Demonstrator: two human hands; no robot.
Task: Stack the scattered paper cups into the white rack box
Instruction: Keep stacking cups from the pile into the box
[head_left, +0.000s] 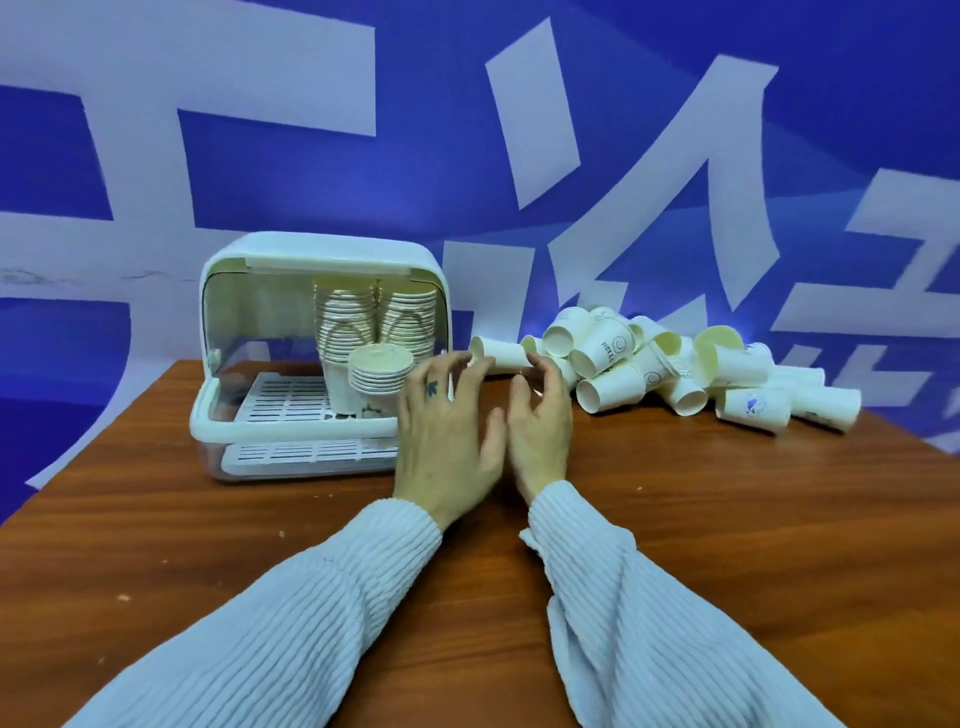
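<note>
While both our hands hover empty above the surface (675, 519), left hand (447, 431) and right hand (540, 426) each with a loosely spread grip, we judge a reach underway (next cup): the scattered paper cups (675, 364) lie right of the white rack box (322, 358), which already holds stacks.

White plastic rack box (311, 260), lid up, at 10 o'clock: two tall nested cup stacks (374, 322) inside plus a short stack (378, 369) in front. Loose white paper cups (675, 364) heaped on sides, 2 o'clock.
</note>
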